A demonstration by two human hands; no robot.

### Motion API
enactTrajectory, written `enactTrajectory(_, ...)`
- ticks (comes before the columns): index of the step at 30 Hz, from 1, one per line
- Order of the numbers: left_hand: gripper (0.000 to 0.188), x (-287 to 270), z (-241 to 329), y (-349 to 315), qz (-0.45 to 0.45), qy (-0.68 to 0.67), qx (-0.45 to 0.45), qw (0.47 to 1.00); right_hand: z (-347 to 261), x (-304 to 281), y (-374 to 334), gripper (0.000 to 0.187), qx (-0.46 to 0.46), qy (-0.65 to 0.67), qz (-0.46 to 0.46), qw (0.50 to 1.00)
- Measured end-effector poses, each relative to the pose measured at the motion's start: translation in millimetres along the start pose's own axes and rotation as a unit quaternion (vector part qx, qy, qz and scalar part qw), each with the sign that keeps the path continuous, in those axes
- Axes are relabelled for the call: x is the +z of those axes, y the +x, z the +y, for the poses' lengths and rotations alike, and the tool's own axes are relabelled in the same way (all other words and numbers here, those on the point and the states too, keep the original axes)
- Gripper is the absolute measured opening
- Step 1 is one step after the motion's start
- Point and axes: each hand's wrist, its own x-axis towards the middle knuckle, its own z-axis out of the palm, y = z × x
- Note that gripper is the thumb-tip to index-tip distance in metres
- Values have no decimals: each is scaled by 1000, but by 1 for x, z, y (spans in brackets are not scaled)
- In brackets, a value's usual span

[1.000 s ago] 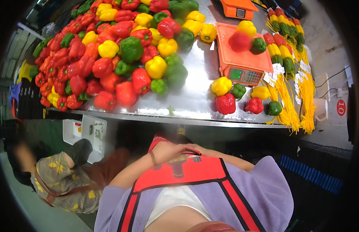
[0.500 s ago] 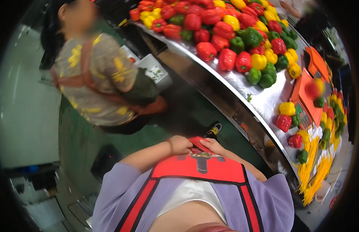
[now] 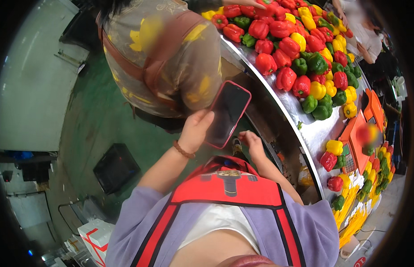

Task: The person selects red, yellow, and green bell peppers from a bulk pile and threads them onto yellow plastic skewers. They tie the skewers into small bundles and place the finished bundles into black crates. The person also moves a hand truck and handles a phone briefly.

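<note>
Past the red apron (image 3: 231,194), the right hand (image 3: 252,143) is hovering empty, fingers loosely apart, near the metal table (image 3: 317,134). Beside it, the left hand (image 3: 198,129) is pinching a dark-screened phone (image 3: 231,109) in a red case by its lower left edge, thumb over the front; steadying its free side would likely help. Beyond, a co-worker (image 3: 171,75) is standing beside the peppers (image 3: 290,47).

- Upper left: co-worker (image 3: 200,66) in yellow-flowered brown shirt (image 3: 126,53), head mostly cut off.
- Right: red and yellow peppers (image 3: 368,133) blurred.
- Centre: left hand (image 3: 196,128), fingers hidden behind black, red-cased phone (image 3: 229,113).
</note>
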Motion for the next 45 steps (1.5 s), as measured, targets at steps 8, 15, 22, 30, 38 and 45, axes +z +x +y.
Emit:
enactTrajectory(8, 48, 50, -40, 0, -104, -249, -100, 958, -109, 8, -29, 31, 28, 47, -253, 966)
enactTrajectory(15, 79, 53, -55, 14, -243, -452, -176, 840, -114, -13, -12, 32, 207, 119, -389, 890)
enactTrajectory(22, 66, 50, -62, 1, -176, -446, -216, 851, -105, -7, -9, 29, 234, 93, -403, 880)
enactTrajectory(30, 74, 27, -74, -18, -290, -453, -197, 820, -100, 25, -71, 29, 151, 100, -323, 929)
enactTrajectory(38, 89, 80, -85, -51, -330, -449, -313, 769, -53, 11, -174, 27, -16, 118, -42, 992)
enactTrajectory(45, 81, 179, -93, -93, -412, -379, -484, 673, -24, -15, -275, 30, -123, 174, 176, 961)
